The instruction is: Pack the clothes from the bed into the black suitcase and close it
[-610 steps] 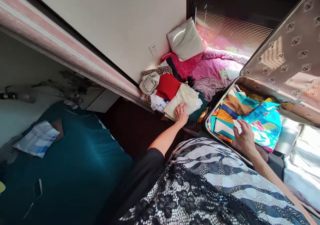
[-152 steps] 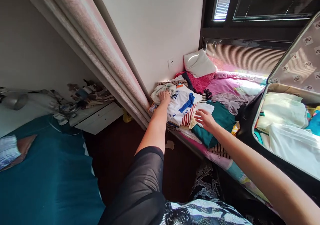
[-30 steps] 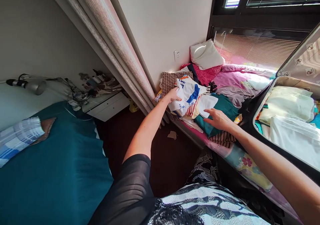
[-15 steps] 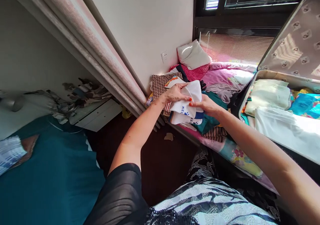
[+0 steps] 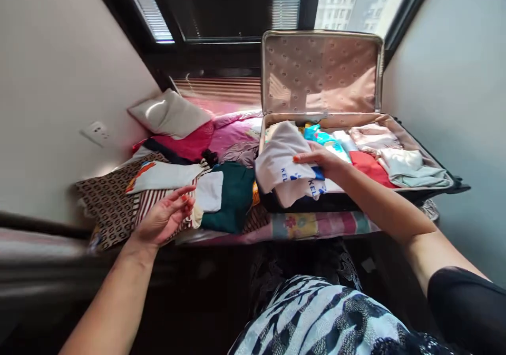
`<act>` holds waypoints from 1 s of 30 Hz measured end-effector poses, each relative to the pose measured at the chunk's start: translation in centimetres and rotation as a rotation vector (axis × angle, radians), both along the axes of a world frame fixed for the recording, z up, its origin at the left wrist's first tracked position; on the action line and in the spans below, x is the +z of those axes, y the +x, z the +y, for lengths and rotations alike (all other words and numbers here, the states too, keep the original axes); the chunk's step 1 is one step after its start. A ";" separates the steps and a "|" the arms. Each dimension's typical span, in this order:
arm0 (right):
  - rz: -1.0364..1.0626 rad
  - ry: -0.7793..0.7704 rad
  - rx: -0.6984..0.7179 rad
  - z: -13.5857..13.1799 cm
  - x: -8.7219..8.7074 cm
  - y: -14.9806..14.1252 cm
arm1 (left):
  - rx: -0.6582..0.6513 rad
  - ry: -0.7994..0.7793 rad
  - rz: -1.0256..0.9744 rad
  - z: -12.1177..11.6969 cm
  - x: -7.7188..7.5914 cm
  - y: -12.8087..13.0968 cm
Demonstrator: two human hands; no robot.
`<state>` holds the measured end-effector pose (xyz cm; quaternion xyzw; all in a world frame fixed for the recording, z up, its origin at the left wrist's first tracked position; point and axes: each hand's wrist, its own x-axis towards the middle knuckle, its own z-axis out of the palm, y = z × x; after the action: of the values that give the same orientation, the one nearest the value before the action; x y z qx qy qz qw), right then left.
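My right hand (image 5: 322, 161) grips a folded white shirt with blue print (image 5: 282, 165) and holds it over the near left corner of the open suitcase (image 5: 419, 144). My left hand (image 5: 166, 217) hovers palm up, fingers loosely spread and empty, above the pile of folded clothes on the bed. Closest to it are a striped garment (image 5: 148, 201), a white folded piece (image 5: 209, 190) and a dark green garment (image 5: 233, 197).
The suitcase lies on the bed with its lid (image 5: 320, 70) upright against the window; inside are red, white and turquoise clothes. A brown patterned cloth (image 5: 106, 197), a pink bedcover (image 5: 233, 131) and a white pillow (image 5: 169, 114) sit by the left wall. A wall socket (image 5: 96, 131) is nearby.
My view has swung right toward the suitcase. The white shirt left the pile and now hangs in my right hand alone over the suitcase; my left hand has let go and drawn back.
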<state>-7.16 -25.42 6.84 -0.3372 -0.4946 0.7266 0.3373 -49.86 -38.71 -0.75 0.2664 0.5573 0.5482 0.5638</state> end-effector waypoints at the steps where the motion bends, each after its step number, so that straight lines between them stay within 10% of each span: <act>1: -0.020 0.023 -0.091 1.0 0.4 2.8 | 0.015 -0.024 -0.042 0.3 -0.5 0.6; 7: -0.118 0.146 -0.523 10.3 2.1 15.7 | 0.115 -0.069 -0.188 2.6 -1.1 4.9; 14: -0.047 0.288 -0.744 20.7 1.3 19.2 | 0.076 -0.115 -0.087 5.7 0.6 9.4; 20: -0.022 0.131 -0.634 22.6 -1.2 17.5 | 0.141 -0.193 -0.046 6.4 0.9 10.3; 30: -0.242 0.109 -0.496 23.3 0.7 23.8 | 0.179 -0.278 -0.024 6.0 -1.5 9.7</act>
<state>16.63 -2.08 7.53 -0.5139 -0.4718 0.5485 0.4609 -40.20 -32.72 -2.21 0.1284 0.6425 0.5168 0.5510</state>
